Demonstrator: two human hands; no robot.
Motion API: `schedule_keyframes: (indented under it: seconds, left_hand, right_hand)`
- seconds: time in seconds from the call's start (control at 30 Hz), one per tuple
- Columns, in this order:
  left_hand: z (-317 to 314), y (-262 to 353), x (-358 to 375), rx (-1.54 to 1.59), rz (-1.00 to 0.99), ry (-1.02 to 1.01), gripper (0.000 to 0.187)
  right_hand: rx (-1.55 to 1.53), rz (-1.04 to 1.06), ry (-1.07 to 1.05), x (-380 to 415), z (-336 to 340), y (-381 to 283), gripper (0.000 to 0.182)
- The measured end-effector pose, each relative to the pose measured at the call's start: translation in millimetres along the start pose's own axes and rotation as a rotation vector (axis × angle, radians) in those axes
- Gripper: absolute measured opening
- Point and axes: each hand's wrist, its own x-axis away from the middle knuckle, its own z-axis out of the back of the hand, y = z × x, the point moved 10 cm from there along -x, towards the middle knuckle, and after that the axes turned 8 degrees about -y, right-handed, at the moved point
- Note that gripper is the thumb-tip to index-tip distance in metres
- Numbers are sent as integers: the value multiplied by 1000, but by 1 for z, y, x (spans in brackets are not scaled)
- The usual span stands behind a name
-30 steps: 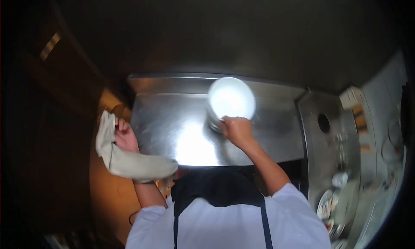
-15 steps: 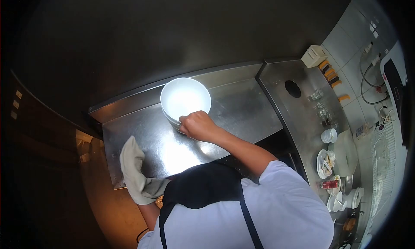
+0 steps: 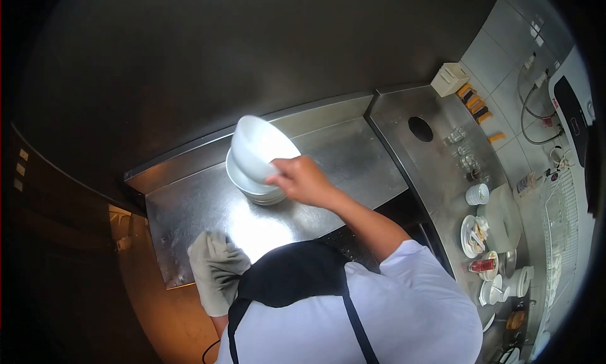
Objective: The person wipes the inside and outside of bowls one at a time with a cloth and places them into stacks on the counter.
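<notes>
A white bowl (image 3: 262,148) is tilted on its side above a stack of white bowls (image 3: 265,196). My right hand (image 3: 302,179) pinches its near rim, thumb and fingers closed. The stack stands on the steel counter (image 3: 322,155). A pale grey cloth (image 3: 218,269) wraps my left hand and hangs in folds at the counter's near left edge. The fingers inside are hidden; the cloth is carried by that hand.
A dark wall (image 3: 208,67) rises behind the counter. On the right, a steel worktop (image 3: 416,168) with a round hole (image 3: 420,129) holds glasses (image 3: 464,155), small stacked cups (image 3: 478,194), a plate with leftovers (image 3: 475,236) and a red can (image 3: 482,265). A cream box (image 3: 449,80) sits in the corner.
My right hand has lifted the top bowl and tipped it up off the stack. My left hand with the cloth has drawn lower and a little right, and the cloth is more bunched.
</notes>
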Motion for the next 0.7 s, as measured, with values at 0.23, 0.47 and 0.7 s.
schedule_keyframes:
  seconds: [0.23,0.47,0.7]
  left_hand:
    - [-14,2,9,-3,22,11,19]
    - [-20,3,16,11,37,20,21]
    - [-18,8,33,28,57,45,26]
  right_hand:
    - [-767,-254,589,93,181,112,27]
    - [-1046,203,1159,236,385,231,38]
    - [-943,297,1141,283,387,197,43]
